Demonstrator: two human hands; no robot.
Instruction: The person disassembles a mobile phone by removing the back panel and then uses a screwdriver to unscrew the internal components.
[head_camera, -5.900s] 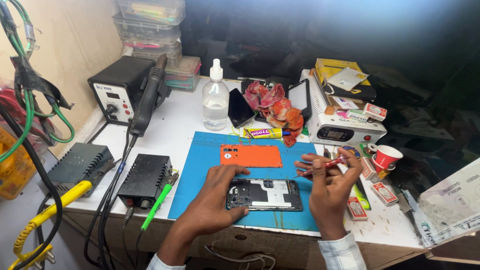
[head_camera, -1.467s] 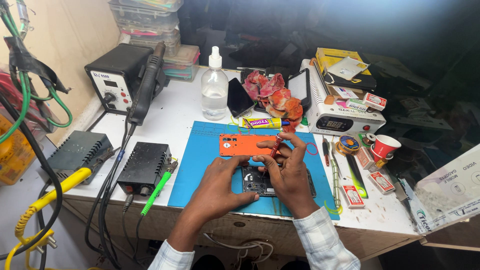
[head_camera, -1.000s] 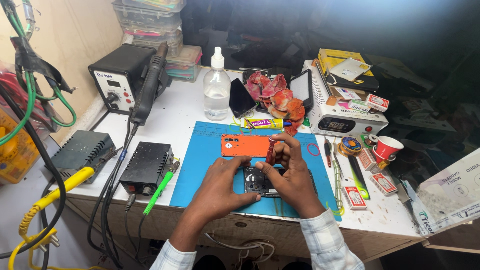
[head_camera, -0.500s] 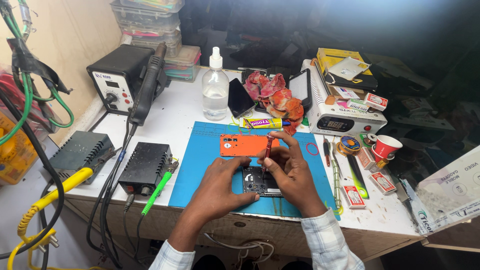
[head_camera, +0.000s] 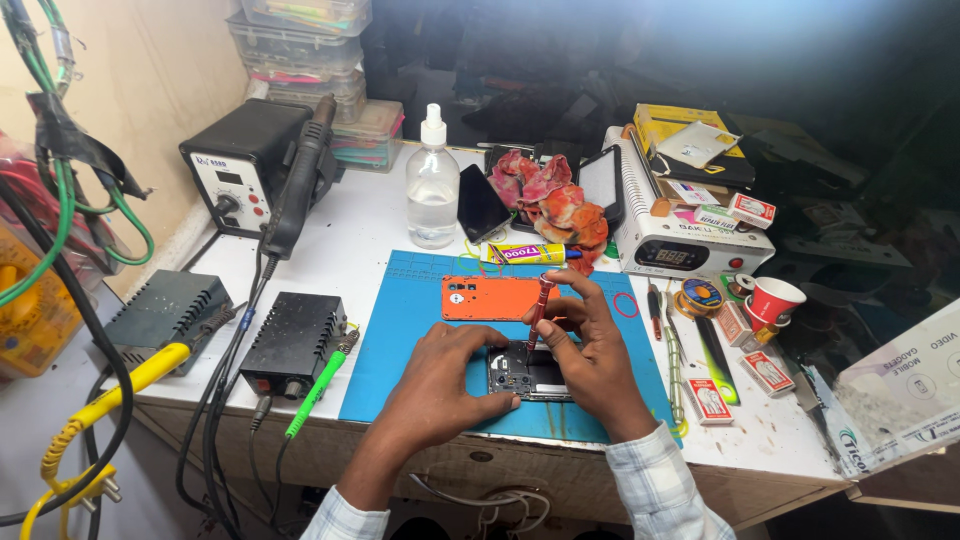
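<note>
Small red-and-white cardboard boxes (head_camera: 708, 400) lie along the right edge of a blue rubber work mat (head_camera: 400, 340), a yellow glue tube (head_camera: 525, 254) at its top. On the mat, the left hand (head_camera: 440, 385) steadies an opened black phone (head_camera: 528, 372), circuitry exposed; the right hand (head_camera: 590, 350) grips a red-handled screwdriver (head_camera: 540, 305) upright over it, beside an orange rectangular back cover (head_camera: 495, 298).

A small electronics repair workshop: a hot-air rework station (head_camera: 245, 165) stands at the tabletop's (head_camera: 340, 250) far left corner, a blue work mat (head_camera: 400, 340) lies along its near edge, power supply boxes (head_camera: 295, 340) sit left, and stacked parts boxes (head_camera: 300, 40) rise behind.
</note>
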